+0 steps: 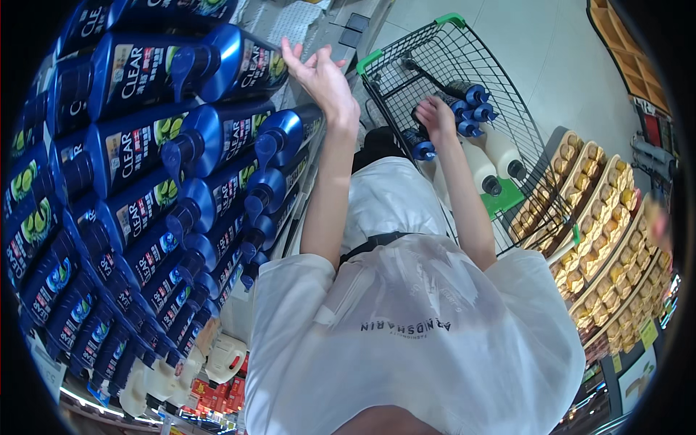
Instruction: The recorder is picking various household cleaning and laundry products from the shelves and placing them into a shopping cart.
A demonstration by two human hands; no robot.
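Observation:
My left hand point(324, 81) is raised with its fingers apart at the end of a shelf of blue CLEAR pump bottles. Its fingertips are at the edge of one bottle point(247, 64); whether they touch it I cannot tell. My right hand point(435, 117) is over the black wire shopping cart point(505, 81), fingers curled. What lies under those fingers is partly hidden. Just below that hand is a blue-capped bottle point(418, 144) in the cart. Several more blue-pump bottles point(473, 103) lie beyond it, with white dark-capped bottles point(503, 149) nearer me.
Stacked rows of blue pump bottles point(147, 136) fill the left side. On the right stands a display of gold-wrapped round goods point(603, 201). White jugs point(225, 356) and red packages point(217, 394) sit at lower left. A wooden rack point(625, 49) is at upper right.

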